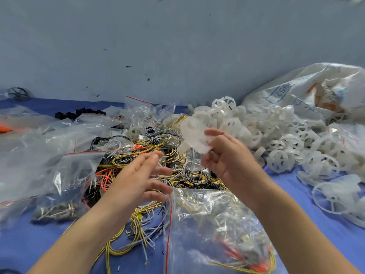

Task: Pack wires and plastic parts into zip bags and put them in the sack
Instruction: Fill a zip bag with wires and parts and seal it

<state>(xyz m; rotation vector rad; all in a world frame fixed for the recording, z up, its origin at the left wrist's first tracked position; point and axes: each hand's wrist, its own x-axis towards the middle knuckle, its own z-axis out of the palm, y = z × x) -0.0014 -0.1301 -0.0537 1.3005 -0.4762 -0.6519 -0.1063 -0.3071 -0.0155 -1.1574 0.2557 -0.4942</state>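
My right hand (227,155) grips a white plastic part (194,135), blurred, held above the tangle of yellow, black, grey and orange wires (158,155) in the middle of the blue table. Just left of it my left hand (142,177) hovers over the wires with fingers spread and holds nothing. A clear zip bag (217,230) with a red strip, holding wires, lies under my right forearm. A heap of white wheel-shaped plastic parts (286,143) spreads to the right. The white woven sack (316,91) lies at the far right against the wall.
Several clear zip bags (65,155), some filled with wires and small parts, cover the left of the table (296,194). Small black parts (79,113) and a black wheel (17,93) sit at the far left. A grey wall (177,46) closes off the back.
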